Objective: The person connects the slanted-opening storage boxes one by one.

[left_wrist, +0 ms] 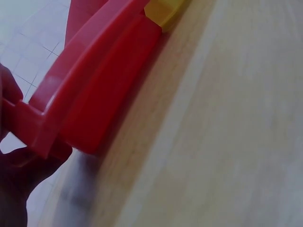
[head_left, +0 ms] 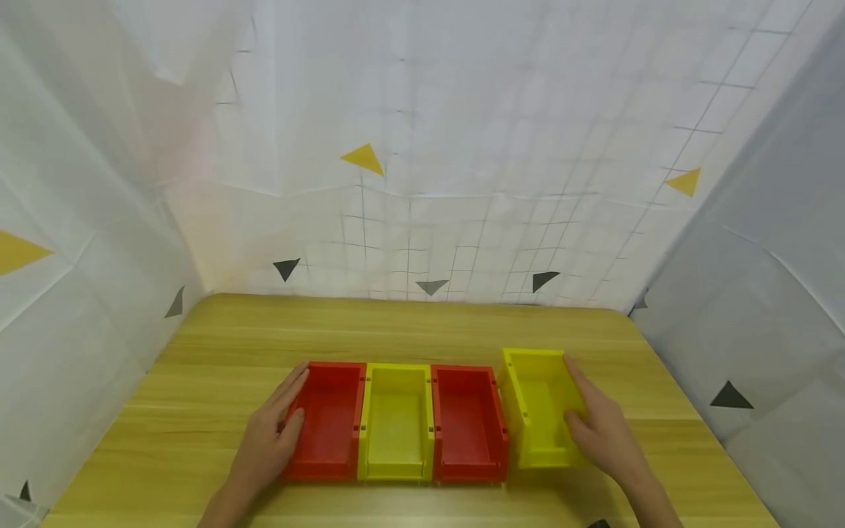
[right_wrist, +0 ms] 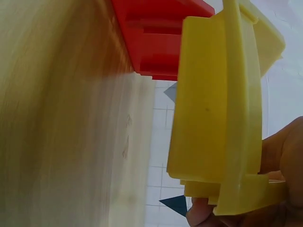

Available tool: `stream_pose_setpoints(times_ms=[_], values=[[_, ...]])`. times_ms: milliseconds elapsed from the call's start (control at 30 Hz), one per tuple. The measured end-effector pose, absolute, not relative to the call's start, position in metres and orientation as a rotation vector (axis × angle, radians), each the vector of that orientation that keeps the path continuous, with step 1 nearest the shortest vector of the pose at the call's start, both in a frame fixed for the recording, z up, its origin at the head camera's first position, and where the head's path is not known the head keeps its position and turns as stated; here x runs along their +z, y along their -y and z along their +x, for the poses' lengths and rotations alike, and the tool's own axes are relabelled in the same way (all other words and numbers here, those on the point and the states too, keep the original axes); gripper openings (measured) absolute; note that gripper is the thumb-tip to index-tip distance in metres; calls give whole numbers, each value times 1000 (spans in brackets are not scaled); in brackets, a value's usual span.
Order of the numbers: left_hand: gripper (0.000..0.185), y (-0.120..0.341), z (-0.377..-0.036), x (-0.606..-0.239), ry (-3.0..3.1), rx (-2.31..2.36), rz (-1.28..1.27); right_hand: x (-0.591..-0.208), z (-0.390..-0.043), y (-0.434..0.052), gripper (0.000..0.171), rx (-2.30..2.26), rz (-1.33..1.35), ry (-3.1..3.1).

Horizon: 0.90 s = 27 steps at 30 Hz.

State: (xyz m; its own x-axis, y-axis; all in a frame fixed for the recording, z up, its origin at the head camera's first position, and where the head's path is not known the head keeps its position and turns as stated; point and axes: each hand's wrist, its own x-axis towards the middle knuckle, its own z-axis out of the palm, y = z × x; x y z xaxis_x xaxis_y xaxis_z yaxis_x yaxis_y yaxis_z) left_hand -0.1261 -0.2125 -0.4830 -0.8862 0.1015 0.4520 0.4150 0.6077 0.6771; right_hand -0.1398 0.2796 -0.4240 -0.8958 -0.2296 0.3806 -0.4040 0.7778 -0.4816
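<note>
Three open-top plastic bins stand side by side in a row: a red bin (head_left: 326, 422), a yellow bin (head_left: 396, 425) and another red bin (head_left: 465, 418). At the row's left end, my left hand (head_left: 264, 444) holds the left wall of the first red bin, whose red side (left_wrist: 113, 85) fills part of the left wrist view. A second yellow bin (head_left: 543, 400), tilted, is gripped by its right wall in my right hand (head_left: 604, 433). The right wrist view shows this yellow bin (right_wrist: 201, 104) raised off the table, beside the red bin (right_wrist: 151, 42).
The bins stand on a wood-grain table (head_left: 396, 326). White sheeting (head_left: 462, 147) with grid lines and triangle marks hangs behind and on both sides. A small dark object (head_left: 599, 523) shows at the front edge near my right forearm.
</note>
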Motion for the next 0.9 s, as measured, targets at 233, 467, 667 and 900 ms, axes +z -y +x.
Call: stream_pose_setpoints(times_ms=[233,467,667,900], values=[[59,212,-126,-483,2475,-1179,-407,-426,-138,-278,84,804,433,2737],[60,213,-127,-485,2482,-1120,-403,-425,-137,-271,85,692,401,2776],[61,212,-126,-484,2480,-1129,-394,-425,-135,-263,86,595,353,2785],[61,211,-125,-483,2481,-1130,-384,-430,-136,-264,85,565,356,2775]])
